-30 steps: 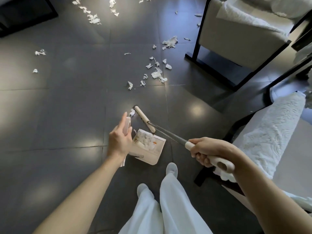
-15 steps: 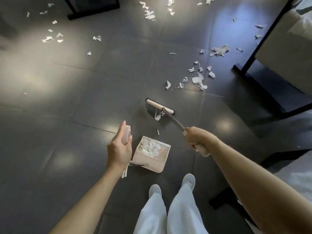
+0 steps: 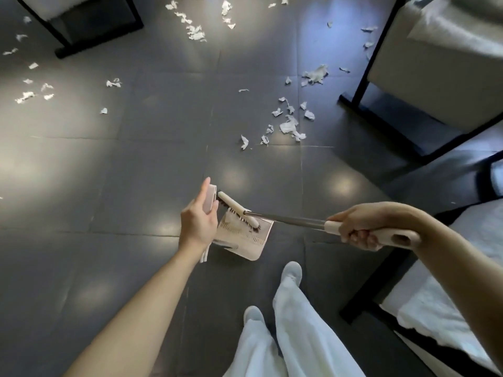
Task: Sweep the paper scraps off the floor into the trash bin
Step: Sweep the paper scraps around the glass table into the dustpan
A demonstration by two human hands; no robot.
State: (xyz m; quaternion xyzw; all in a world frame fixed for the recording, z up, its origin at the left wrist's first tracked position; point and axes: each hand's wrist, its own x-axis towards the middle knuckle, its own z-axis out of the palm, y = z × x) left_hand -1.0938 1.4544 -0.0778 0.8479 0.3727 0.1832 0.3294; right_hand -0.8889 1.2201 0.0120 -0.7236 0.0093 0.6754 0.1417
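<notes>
A beige dustpan (image 3: 246,240) stands on the dark tiled floor in front of my feet. My left hand (image 3: 197,220) holds the top of its upright handle (image 3: 210,198), thumb on the front. My right hand (image 3: 359,227) grips the beige grip of a broom with a metal shaft (image 3: 285,219). The broom head (image 3: 238,210) lies across the mouth of the dustpan, bristles down. White paper scraps (image 3: 290,126) lie scattered beyond the pan, with more scraps at the top (image 3: 196,31) and at the far left (image 3: 32,91). No trash bin is in view.
A beige armchair on a black frame (image 3: 424,85) stands at the upper right. A white-covered seat (image 3: 449,308) is at the lower right, close to my right arm. Another black-framed piece of furniture (image 3: 81,28) is at the upper left. My white trousers and shoes (image 3: 291,270) are below the pan.
The broom head came back from the floor ahead of the pan to its mouth. The view tilted right. My left hand kept its hold on the dustpan handle.
</notes>
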